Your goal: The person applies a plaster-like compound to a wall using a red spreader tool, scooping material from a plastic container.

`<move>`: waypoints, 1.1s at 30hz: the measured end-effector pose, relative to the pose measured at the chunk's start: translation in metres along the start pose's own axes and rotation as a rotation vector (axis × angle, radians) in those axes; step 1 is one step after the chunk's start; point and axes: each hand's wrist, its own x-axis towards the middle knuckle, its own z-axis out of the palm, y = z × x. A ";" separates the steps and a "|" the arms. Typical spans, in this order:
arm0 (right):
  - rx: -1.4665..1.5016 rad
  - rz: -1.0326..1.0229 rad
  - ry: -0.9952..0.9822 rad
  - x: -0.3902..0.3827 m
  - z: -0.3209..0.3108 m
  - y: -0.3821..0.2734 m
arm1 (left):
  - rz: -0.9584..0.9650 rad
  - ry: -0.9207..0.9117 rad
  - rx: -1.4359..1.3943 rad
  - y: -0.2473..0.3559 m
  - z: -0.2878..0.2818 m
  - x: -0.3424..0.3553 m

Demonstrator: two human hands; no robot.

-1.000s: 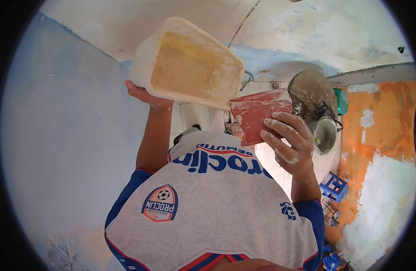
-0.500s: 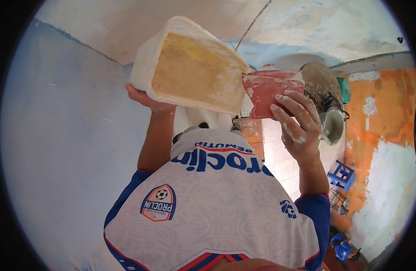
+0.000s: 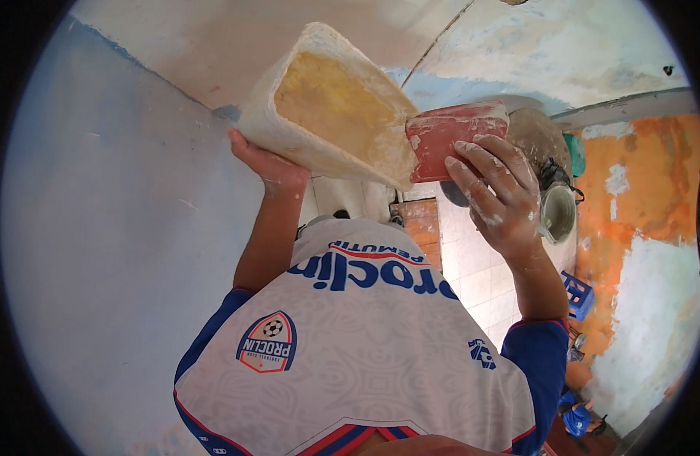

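Observation:
My left hand (image 3: 277, 163) grips a whitish plastic tub (image 3: 262, 114) from below and the side, its thumb out along the wall. The tub is tilted, its yellowish inside facing me, with pale smears on the walls and rim. In my right hand (image 3: 502, 197) is a red plastic putty spreader (image 3: 445, 144), streaked with white. Its left edge meets the tub's right rim. The fingers lie over the spreader's face, dotted with white residue; the thumb is mostly hidden.
A pale blue wall (image 3: 122, 251) rises on my left, and a patchy wall (image 3: 563, 45) stands ahead. On the right are a grey bucket (image 3: 559, 213), a green container (image 3: 574, 156), a blue stool (image 3: 579, 296) and an orange wall (image 3: 646, 175). A person in blue (image 3: 576, 418) is low at the right.
The tub has tilted further and its left side has shifted right with my left hand. My right hand and the spreader have moved slightly up and left, staying against the tub's rim.

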 end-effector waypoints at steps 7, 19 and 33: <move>-0.003 -0.032 0.158 0.008 0.011 -0.011 | -0.114 -0.069 -0.018 -0.006 0.002 -0.018; 0.091 0.177 0.449 -0.029 0.001 -0.021 | -0.186 -0.028 -0.088 -0.015 -0.006 -0.018; 0.165 0.135 0.143 -0.043 -0.024 -0.037 | 0.185 -0.230 0.222 0.000 -0.049 0.012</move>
